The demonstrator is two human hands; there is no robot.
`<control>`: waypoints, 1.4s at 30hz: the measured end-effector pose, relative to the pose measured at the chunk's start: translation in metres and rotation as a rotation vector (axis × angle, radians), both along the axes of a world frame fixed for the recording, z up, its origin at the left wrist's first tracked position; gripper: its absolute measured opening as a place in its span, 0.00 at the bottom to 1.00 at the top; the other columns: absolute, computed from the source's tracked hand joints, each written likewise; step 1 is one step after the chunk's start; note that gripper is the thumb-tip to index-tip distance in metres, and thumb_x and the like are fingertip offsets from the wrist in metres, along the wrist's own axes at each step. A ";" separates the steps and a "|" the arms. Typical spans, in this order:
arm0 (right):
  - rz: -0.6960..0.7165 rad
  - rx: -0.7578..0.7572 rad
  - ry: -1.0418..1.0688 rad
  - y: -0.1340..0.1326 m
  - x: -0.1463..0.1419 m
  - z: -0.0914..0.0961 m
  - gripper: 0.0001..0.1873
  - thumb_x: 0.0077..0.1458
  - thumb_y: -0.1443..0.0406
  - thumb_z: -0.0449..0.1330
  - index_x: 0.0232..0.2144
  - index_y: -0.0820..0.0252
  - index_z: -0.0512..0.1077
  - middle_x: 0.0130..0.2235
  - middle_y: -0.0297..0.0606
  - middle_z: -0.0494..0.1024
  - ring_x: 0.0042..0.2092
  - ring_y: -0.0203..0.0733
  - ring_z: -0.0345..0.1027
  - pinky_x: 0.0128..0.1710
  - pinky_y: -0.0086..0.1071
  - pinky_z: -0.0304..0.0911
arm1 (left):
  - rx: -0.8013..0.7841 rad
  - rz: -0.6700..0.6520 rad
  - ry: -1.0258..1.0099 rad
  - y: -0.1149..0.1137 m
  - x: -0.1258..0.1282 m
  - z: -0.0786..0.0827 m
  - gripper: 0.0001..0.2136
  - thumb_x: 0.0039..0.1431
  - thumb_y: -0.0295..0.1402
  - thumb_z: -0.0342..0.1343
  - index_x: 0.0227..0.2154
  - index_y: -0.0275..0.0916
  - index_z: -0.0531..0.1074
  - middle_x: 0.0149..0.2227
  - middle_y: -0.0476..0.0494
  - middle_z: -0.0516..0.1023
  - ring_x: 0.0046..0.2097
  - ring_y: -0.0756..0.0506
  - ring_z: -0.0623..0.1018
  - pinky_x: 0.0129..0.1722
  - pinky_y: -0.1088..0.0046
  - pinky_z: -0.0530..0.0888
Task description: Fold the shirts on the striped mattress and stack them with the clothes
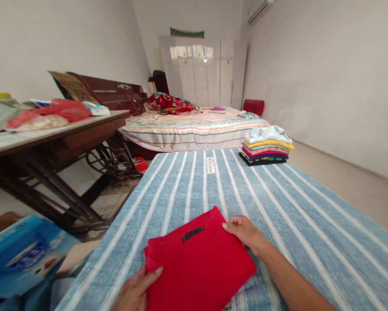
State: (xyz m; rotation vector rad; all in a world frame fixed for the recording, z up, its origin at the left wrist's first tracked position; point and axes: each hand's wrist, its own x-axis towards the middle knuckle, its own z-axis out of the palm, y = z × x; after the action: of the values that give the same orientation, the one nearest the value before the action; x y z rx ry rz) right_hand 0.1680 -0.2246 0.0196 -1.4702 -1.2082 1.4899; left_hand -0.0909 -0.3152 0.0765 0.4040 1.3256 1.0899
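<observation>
A folded red garment [198, 259] with a black neck label lies on the blue-and-white striped cover [310, 216] right in front of me. My left hand [136, 290] grips its near left edge, thumb on top of the cloth and fingers tucked under. My right hand [244, 233] pinches the far right corner with curled fingers. A stack of several folded clothes [267, 146], pale blue on top, sits at the far right corner of the cover.
A wooden table [84, 129] with red bags and papers stands at the left, a treadle frame beneath it. A blue printed box [22, 255] is at the lower left. Behind lie a bed [194, 127] with bright bedding, a white wardrobe and bare floor on the right.
</observation>
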 end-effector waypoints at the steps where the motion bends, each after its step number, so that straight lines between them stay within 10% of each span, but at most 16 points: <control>1: 0.032 -0.027 0.013 -0.003 0.002 0.002 0.18 0.42 0.51 0.61 0.24 0.60 0.67 0.16 0.25 0.63 0.17 0.29 0.52 0.16 0.24 0.42 | 0.002 -0.008 -0.026 -0.001 -0.001 -0.001 0.26 0.42 0.25 0.66 0.48 0.34 0.69 0.40 0.36 0.80 0.44 0.33 0.77 0.43 0.55 0.75; 11: 0.329 -0.299 0.219 -0.034 0.031 0.009 0.20 0.45 0.53 0.65 0.37 0.58 0.71 0.35 0.39 0.79 0.34 0.45 0.73 0.33 0.32 0.65 | 0.127 -0.005 -0.174 -0.011 -0.001 -0.022 0.20 0.42 0.25 0.63 0.42 0.31 0.72 0.38 0.36 0.80 0.41 0.37 0.79 0.46 0.60 0.72; 31: 0.166 -0.314 0.195 -0.043 0.026 0.006 0.16 0.43 0.54 0.66 0.30 0.57 0.72 0.32 0.37 0.80 0.32 0.44 0.74 0.32 0.32 0.67 | 0.157 0.015 -0.092 -0.016 0.007 -0.023 0.20 0.40 0.29 0.64 0.40 0.33 0.74 0.34 0.39 0.80 0.35 0.41 0.79 0.40 0.65 0.72; 42: 0.426 -0.214 0.314 -0.049 0.037 0.021 0.31 0.48 0.55 0.64 0.54 0.52 0.63 0.42 0.40 0.78 0.42 0.48 0.73 0.44 0.41 0.66 | 0.118 -0.328 0.039 -0.019 -0.011 0.003 0.31 0.47 0.36 0.63 0.56 0.42 0.63 0.45 0.39 0.77 0.40 0.39 0.78 0.31 0.71 0.74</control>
State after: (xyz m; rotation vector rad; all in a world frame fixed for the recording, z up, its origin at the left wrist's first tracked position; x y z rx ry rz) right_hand 0.2051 -0.2737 0.0406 -1.0883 -1.2433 2.1032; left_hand -0.1015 -0.3344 0.0795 0.7076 1.1812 0.8898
